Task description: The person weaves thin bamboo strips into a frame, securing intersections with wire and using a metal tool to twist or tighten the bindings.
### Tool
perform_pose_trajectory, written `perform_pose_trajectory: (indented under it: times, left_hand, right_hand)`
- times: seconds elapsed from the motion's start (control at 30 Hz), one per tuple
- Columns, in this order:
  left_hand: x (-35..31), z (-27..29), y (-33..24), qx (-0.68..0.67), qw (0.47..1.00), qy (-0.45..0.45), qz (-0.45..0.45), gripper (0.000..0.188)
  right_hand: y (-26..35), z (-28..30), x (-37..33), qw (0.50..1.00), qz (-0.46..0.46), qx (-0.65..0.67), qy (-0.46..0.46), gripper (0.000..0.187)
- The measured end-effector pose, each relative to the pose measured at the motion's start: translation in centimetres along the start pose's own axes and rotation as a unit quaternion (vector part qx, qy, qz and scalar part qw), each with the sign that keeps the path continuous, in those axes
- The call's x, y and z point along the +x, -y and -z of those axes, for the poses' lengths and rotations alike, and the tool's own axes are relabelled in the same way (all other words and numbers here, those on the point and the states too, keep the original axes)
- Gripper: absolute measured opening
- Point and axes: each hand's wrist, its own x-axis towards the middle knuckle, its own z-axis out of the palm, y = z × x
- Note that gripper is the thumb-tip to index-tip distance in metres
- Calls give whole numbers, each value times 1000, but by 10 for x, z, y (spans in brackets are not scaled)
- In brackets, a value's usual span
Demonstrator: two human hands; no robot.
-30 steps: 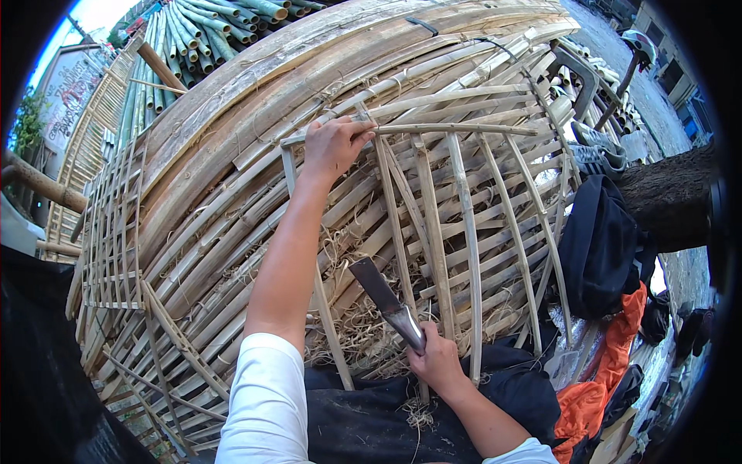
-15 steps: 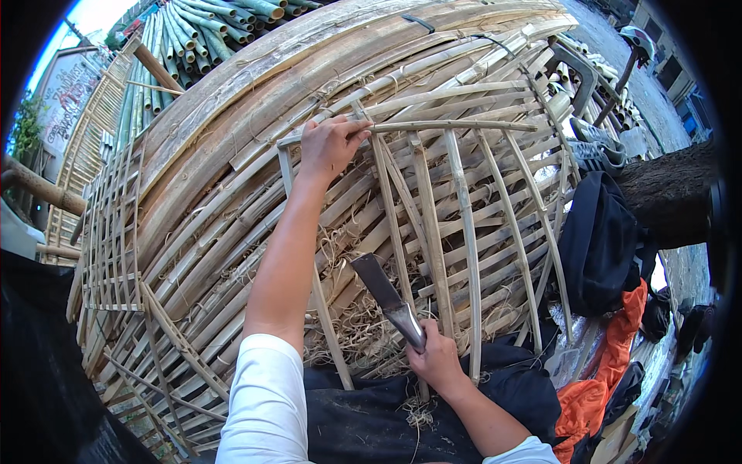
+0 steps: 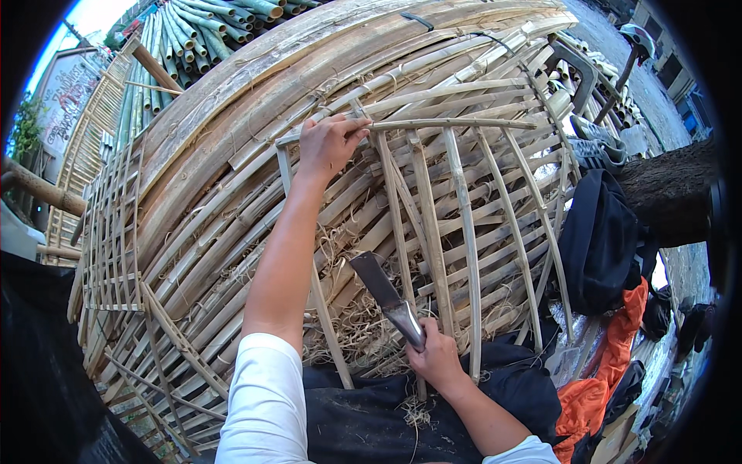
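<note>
My left hand (image 3: pixel 331 147) is closed around the top crosspiece of a bamboo frame (image 3: pixel 456 123), near its left end. Several bamboo slats (image 3: pixel 466 224) run down from that crosspiece toward my lap. In my right hand (image 3: pixel 437 356), low in the middle, is the metal handle of a machete (image 3: pixel 380 288). Its dark, broad, square-ended blade points up and to the left, just left of the slats and not visibly cutting anything. Curly bamboo shavings (image 3: pixel 363 332) lie beneath the blade. Dark cloth (image 3: pixel 355 421) covers my lap.
Long split-bamboo strips (image 3: pixel 255 139) are stacked ahead of me. A lattice panel (image 3: pixel 112 240) stands at left. Green bamboo poles (image 3: pixel 185 31) lie at the far left. To the right are a black bag (image 3: pixel 599 232), an orange cloth (image 3: pixel 603 387), shoes (image 3: pixel 599 147) and a tree trunk (image 3: pixel 668 189).
Almost nothing differs. The slat nearest the machete's blade has shifted very slightly, while both hands keep their places and their hold.
</note>
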Motion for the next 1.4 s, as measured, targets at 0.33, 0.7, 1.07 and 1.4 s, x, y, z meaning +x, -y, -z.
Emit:
perform_pose_trajectory:
  times: [0.33,0.7,1.07,1.4]
  left_hand:
    - [3,3,-5,12,1000,9,12,26]
    - [3,-1,-5,0,1000,-8,-2,21]
    - [3,1,-1,3,1000,1,-5,25]
    - [2,2,-2,7,1000,1,4,22]
  right_hand:
    - [-1,0,1,1000,-1,-8,3,40]
    - [-2,0,0,1000,6,-9,-3,42]
    - [-4,-3,-2,1000,25,-4,-10,43]
    - [-4,-3,-2,1000,22,-2,-18,43]
